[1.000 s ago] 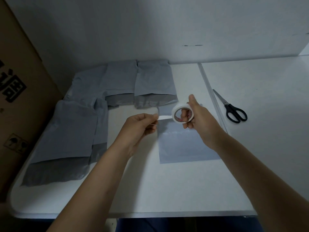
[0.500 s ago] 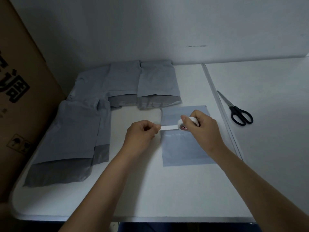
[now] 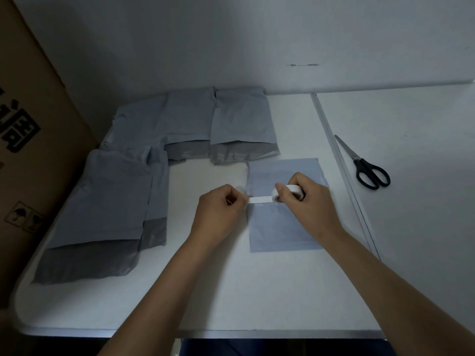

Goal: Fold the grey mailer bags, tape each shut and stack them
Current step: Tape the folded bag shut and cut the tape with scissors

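Observation:
A folded grey mailer bag (image 3: 280,227) lies flat in the middle of the white table. My right hand (image 3: 308,201) grips a white tape roll (image 3: 291,192) just above the bag. From the roll a short white strip (image 3: 259,199) runs left to my left hand (image 3: 218,209), which pinches its free end at the bag's left edge. Several unfolded grey mailer bags (image 3: 241,124) lie along the back and at the left (image 3: 108,206), overlapping one another, dark flaps toward me.
Black-handled scissors (image 3: 367,168) lie on the adjoining table at the right, past a metal seam (image 3: 341,170). A large cardboard box (image 3: 30,129) stands along the left edge. A white wall runs behind the tables. The table's front edge (image 3: 231,334) is close to me.
Both hands have come down from above the table to the folded bag, and the roll has turned from upright to lying low over it. The pulled strip has grown a little longer.

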`<state>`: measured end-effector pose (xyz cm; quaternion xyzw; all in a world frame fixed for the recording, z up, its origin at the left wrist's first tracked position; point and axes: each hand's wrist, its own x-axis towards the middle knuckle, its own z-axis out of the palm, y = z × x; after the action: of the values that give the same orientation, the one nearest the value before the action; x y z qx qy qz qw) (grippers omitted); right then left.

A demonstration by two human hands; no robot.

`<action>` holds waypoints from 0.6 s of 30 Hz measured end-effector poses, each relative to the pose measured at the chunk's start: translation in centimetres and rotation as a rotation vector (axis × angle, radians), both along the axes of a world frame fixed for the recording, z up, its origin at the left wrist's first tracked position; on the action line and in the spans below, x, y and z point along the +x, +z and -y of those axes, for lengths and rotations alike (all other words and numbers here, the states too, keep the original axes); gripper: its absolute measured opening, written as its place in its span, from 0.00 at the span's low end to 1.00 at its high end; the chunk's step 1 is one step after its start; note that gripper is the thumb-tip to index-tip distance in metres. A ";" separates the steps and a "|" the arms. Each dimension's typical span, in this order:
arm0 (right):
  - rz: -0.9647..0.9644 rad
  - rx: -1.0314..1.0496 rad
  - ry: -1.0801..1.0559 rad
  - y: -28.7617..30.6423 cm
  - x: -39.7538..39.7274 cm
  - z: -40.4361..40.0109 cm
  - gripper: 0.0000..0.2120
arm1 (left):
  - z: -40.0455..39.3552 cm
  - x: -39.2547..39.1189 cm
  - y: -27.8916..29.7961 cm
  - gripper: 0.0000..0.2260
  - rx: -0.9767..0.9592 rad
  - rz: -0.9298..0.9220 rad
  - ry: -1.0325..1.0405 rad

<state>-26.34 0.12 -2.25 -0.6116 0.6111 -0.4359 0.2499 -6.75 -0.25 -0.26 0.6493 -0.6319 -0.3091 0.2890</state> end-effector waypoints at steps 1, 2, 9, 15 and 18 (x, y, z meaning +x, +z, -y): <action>-0.003 0.000 -0.003 0.0 0.0 0.0 0.17 | 0.0 0.0 -0.1 0.10 -0.010 0.020 -0.001; -0.005 -0.002 -0.004 0.0 0.0 0.0 0.17 | 0.1 0.0 -0.1 0.09 -0.020 0.036 -0.003; -0.020 -0.031 0.002 -0.1 0.1 -0.1 0.17 | 0.1 -0.3 -0.3 0.08 -0.056 0.123 -0.035; -0.039 -0.058 0.010 -0.1 0.1 -0.1 0.17 | 0.2 -0.5 -0.8 0.08 -0.111 0.207 -0.068; -0.061 -0.078 0.009 0.0 0.2 -0.1 0.17 | 0.1 -0.6 -0.9 0.08 -0.142 0.238 -0.081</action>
<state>-26.15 0.25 -2.26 -0.6365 0.5983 -0.4397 0.2089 -7.33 -0.39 -1.20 0.6333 -0.7077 -0.1955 0.2446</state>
